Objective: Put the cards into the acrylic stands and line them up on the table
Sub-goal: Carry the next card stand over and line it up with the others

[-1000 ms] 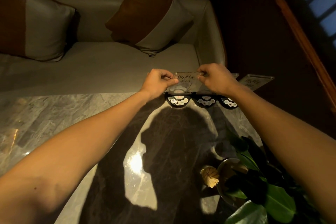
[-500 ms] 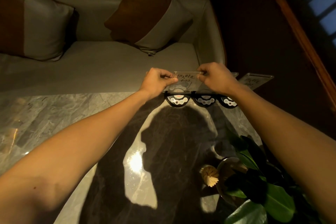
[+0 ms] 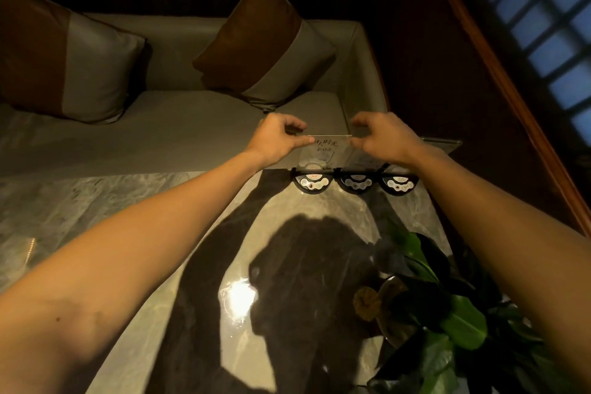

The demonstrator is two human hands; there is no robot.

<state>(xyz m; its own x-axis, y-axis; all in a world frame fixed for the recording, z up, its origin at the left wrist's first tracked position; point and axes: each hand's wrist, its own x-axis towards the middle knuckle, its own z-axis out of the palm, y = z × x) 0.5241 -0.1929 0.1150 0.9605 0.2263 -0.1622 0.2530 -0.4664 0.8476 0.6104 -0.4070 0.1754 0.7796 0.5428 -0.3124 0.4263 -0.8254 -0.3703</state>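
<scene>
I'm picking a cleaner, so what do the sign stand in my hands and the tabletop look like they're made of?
The stand looks like clear, glossy acrylic: the sofa shows through it and its top edge catches light. The left hand and right hand pinch its upper corners. The tabletop looks like polished marble or a stone-look slab, grey and veined, with a sharp lamp glare.

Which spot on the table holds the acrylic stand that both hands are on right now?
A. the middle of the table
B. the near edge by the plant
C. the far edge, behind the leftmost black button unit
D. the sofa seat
C: the left hand and right hand pinch the top corners of the acrylic stand, upright behind the leftmost black button unit.
</scene>
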